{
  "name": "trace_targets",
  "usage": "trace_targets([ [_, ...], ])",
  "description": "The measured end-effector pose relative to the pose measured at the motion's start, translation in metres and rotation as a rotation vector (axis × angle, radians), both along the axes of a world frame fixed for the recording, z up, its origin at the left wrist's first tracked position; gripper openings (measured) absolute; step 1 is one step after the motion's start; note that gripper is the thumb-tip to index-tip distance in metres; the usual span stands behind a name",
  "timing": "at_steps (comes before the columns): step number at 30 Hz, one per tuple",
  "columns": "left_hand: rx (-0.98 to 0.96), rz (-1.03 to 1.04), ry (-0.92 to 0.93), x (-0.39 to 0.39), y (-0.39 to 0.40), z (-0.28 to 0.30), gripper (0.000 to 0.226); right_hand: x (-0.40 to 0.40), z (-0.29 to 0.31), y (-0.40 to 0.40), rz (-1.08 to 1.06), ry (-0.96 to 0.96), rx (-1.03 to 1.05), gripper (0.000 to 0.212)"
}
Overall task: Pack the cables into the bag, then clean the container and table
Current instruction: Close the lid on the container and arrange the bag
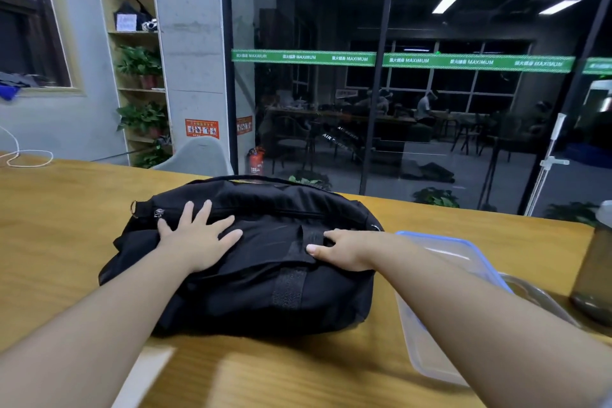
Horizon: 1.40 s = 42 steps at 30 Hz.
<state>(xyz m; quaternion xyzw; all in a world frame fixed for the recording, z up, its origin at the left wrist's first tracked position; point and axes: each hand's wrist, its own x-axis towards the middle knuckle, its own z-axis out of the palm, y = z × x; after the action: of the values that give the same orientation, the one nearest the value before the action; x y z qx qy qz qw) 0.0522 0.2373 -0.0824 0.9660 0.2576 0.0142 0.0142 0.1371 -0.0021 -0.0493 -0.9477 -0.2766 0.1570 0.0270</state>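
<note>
Wood table (66,225) by dark glass wall: L hand (195,242) flat on black bag (251,278), R hand (344,250) pinching its strap.

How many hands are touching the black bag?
2. The left hand lies flat on the bag near its left end; the right hand touches the strap on top.

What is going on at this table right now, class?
A person has both hands on a black bag lying on a wooden table. The left hand presses flat on its top with fingers spread; the right hand rests by the strap, fingers curled at it. The zip looks closed and no cables show. A clear plastic container with a blue rim sits to the right, beside a dark bottle.
</note>
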Motion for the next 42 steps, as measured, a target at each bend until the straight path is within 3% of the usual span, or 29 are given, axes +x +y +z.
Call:
trace_targets([
  [6, -0.127, -0.183, -0.105, -0.005, -0.045, -0.004, 0.052, -0.001, -0.016, -0.006, 0.044, -0.136, 0.084, 0.071],
  [11, -0.120, -0.389, -0.072, -0.021, -0.092, -0.014, 0.054, -0.016, -0.020, -0.019, 0.072, -0.201, 0.138, 0.067],
  [18, -0.076, -0.348, 0.007, -0.038, -0.120, -0.006, 0.057, -0.055, -0.007, -0.050, 0.125, -0.269, 0.154, 0.058],
  [22, 0.300, -0.213, -0.224, -0.046, -0.150, 0.014, 0.033, -0.084, 0.001, -0.083, 0.162, -0.332, 0.355, 0.050],
  [24, 0.361, -0.239, -0.368, -0.050, -0.171, 0.017, 0.030, -0.096, 0.002, -0.102, 0.163, -0.394, 0.437, 0.046],
  [30, 0.213, -0.414, -0.620, -0.058, -0.228, 0.010, 0.014, -0.116, -0.006, -0.152, 0.079, -0.473, 0.689, 0.041],
  [34, 0.082, -0.494, -0.715, -0.068, -0.269, 0.005, 0.028, -0.130, -0.016, -0.179, -0.015, -0.483, 0.793, 0.041],
  [42, -0.259, -0.607, -0.707, -0.084, -0.342, -0.019, 0.035, -0.154, -0.039, -0.248, -0.195, -0.587, 0.885, 0.041],
])
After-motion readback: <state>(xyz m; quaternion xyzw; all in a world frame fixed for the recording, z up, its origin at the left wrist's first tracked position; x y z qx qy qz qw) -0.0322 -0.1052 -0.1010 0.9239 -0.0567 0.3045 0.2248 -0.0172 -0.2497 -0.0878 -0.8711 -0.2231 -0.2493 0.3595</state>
